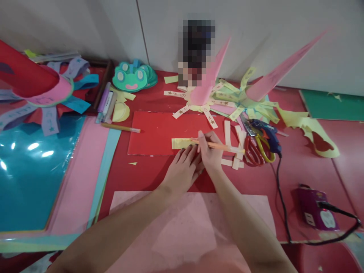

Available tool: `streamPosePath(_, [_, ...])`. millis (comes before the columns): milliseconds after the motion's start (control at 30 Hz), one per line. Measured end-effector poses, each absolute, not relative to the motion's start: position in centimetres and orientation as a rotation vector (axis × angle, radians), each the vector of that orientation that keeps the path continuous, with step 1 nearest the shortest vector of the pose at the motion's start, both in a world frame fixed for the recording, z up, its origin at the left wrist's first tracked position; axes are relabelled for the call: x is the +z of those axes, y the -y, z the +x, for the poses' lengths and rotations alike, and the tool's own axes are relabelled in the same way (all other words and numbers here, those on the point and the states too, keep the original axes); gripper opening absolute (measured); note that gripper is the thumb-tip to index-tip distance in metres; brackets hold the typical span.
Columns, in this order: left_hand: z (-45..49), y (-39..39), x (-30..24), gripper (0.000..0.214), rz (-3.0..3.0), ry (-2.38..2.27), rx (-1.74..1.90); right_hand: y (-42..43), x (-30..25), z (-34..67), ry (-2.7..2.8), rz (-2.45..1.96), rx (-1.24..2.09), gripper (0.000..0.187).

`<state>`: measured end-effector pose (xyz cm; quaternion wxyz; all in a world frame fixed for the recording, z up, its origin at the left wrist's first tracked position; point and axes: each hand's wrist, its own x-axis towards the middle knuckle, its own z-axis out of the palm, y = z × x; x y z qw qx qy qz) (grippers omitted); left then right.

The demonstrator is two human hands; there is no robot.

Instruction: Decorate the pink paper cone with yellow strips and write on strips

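My right hand (pixel 211 151) is closed around an orange pen (pixel 222 146), its tip touching a small yellow paper strip (pixel 180 143). Fingers stretched out, my left hand (pixel 183 167) lies flat with its fingertips at the strip's lower edge. Beneath the strip is a red board (pixel 153 131) on the red table. Cut pale paper strips (pixel 227 132) lie just right of my right hand. Past them are scissors with red handles (pixel 253 151) and scissors with yellow handles (pixel 267 148).
Pink paper cones (pixel 203 91) with strip bases stand behind the board. Green frog cutouts (pixel 132 77) lie at back left. A blue glue gun (pixel 265 132) is corded, near a purple power box (pixel 317 208). Pink paper (pixel 127 223) lies under my forearms; a gold pen (pixel 121 127) lies left.
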<state>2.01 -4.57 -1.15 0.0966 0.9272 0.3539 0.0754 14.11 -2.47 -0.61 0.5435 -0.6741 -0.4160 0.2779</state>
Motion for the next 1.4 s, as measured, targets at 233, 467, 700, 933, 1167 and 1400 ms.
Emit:
streamPosePath(233, [2.1,4.7,-1.0,0.044,2.766,-1.069,0.185,1.6,-0.7,15.4,0.724,-1.612,0.578,0.029])
streamPosePath(467, [2.0,4.6,-0.9,0.044,2.772,-1.068,0.163,1.8,-1.1,15.7,0.830,-1.713,0.496,0.029])
streamPosePath(700, [2.0,4.7,-1.1,0.045,2.762,-1.074,0.177,1.9,-0.7,15.4,0.913,-1.762,0.445,0.030])
streamPosePath(933, [1.9,4.8,-1.2,0.043,2.776,-1.077,0.214,2.0,-0.6,15.2,0.928,-1.759,0.474,0.031])
streamPosePath(1167, [1.8,4.7,-1.2,0.043,2.774,-1.067,0.264,2.2,-0.4,15.0,0.939,-1.769,0.485,0.035])
streamPosePath(1400, [1.9,4.7,-1.0,0.043,2.776,-1.078,0.312,2.1,-0.7,15.2,0.925,-1.759,0.493,0.034])
